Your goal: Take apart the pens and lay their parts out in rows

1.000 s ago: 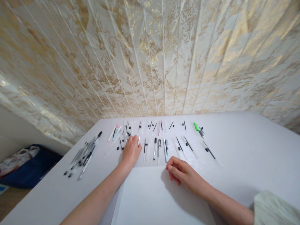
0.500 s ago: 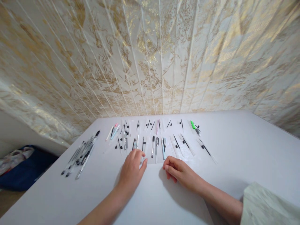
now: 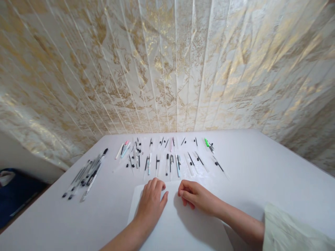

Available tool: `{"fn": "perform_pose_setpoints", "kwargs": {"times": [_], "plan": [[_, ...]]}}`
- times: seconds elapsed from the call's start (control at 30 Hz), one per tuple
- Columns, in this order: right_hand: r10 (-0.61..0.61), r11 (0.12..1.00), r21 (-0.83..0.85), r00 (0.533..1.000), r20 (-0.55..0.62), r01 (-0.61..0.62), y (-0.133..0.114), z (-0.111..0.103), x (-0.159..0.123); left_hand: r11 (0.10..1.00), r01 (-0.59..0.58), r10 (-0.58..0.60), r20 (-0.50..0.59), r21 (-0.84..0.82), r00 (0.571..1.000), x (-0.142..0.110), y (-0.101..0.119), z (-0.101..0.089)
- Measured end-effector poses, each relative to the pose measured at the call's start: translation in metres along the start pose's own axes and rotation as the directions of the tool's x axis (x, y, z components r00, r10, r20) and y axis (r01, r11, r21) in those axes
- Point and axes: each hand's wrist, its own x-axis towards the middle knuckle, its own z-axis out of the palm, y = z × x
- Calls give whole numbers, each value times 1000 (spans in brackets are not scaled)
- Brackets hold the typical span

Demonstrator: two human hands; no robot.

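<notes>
My left hand (image 3: 151, 201) lies palm down on a white sheet of paper (image 3: 164, 230), fingers slightly bent and the thumb apart from them, with nothing visible in it. My right hand (image 3: 196, 195) rests on its side near the sheet's far right corner, its fingers curled and the thumb pressed against them. No object shows in it. Just beyond both hands is a row of pen parts: a pen with a black cap (image 3: 167, 164), a light blue pen (image 3: 178, 165) and black refills (image 3: 192, 159) beside clear barrels.
Farther back runs a second row with a pink pen (image 3: 171, 143) and a green and grey pen (image 3: 209, 145). Several clear and black pens (image 3: 87, 176) are bunched at the left. A gold-patterned curtain (image 3: 162, 69) hangs behind the table. A dark blue bag (image 3: 19, 195) stands off its left edge.
My left hand has drawn back from the pens toward me, onto the paper. My right hand keeps its curled shape. The view has shifted slightly.
</notes>
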Motion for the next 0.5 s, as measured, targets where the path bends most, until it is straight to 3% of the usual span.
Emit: {"fn": "perform_pose_setpoints", "kwargs": {"times": [0.13,0.5], "plan": [[-16,999,-49,998,-54,14,-1,2,-7,1000,-23,24,21,-19,999,-6,6,1],[-55,989,-144,992,-117,38,-5,2,-11,995,52,-46,-74,89,996,11,0,5]]}}
